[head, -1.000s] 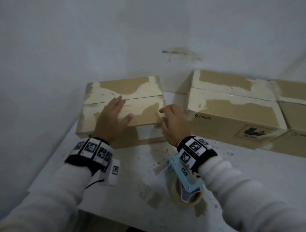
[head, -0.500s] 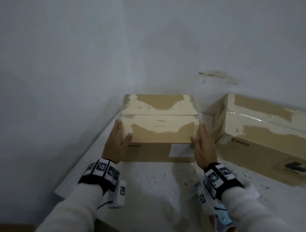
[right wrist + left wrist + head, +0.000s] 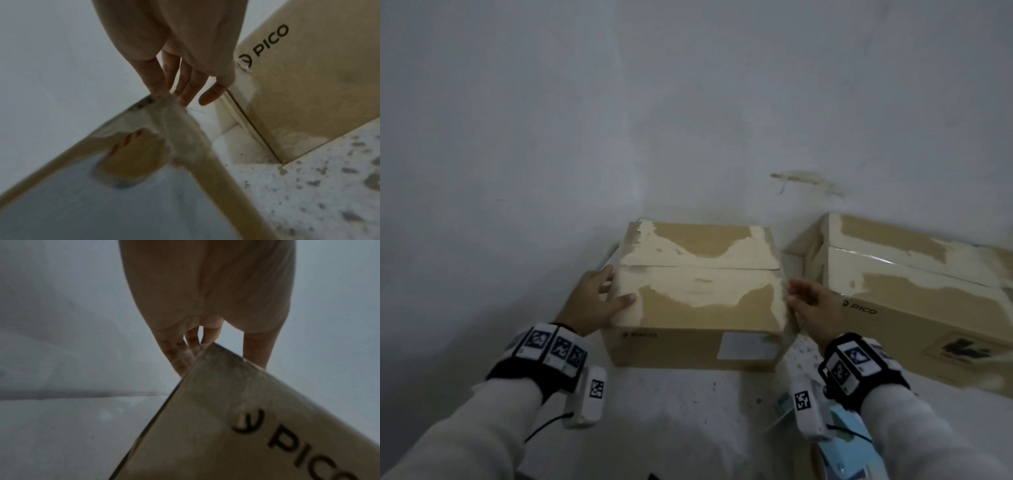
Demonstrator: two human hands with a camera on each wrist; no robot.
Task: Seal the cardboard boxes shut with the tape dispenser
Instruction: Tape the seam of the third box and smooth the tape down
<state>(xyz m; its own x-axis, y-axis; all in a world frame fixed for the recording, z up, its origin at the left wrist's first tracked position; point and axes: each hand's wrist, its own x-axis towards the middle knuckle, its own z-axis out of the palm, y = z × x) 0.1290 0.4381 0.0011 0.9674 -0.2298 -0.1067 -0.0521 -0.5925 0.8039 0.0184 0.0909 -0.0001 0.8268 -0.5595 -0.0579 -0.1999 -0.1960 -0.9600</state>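
Observation:
A worn cardboard box (image 3: pixel 698 294) with closed flaps stands square in front of me on the white table (image 3: pixel 681 411). My left hand (image 3: pixel 599 301) holds its left top edge, fingers straight down the side and thumb lying on the top; the left wrist view shows the same box corner (image 3: pixel 246 426) between fingers and thumb of that hand (image 3: pixel 221 358). My right hand (image 3: pixel 804 301) is open with straight fingers beside the box's right top edge (image 3: pixel 174 123), the right hand (image 3: pixel 185 92) about touching it. A light blue tape dispenser (image 3: pixel 849 455) lies under my right wrist, held by nobody.
A second, longer cardboard box (image 3: pixel 914 291) marked PICO (image 3: pixel 308 81) stands close to the right, leaving a narrow gap. Grey walls close in behind and to the left. The tabletop (image 3: pixel 308 194) is speckled with dirt.
A second ago my left hand lay flat on the slanted box's top. Both hands have since moved to its sides and the box now stands square; the right hand has eased slightly off.

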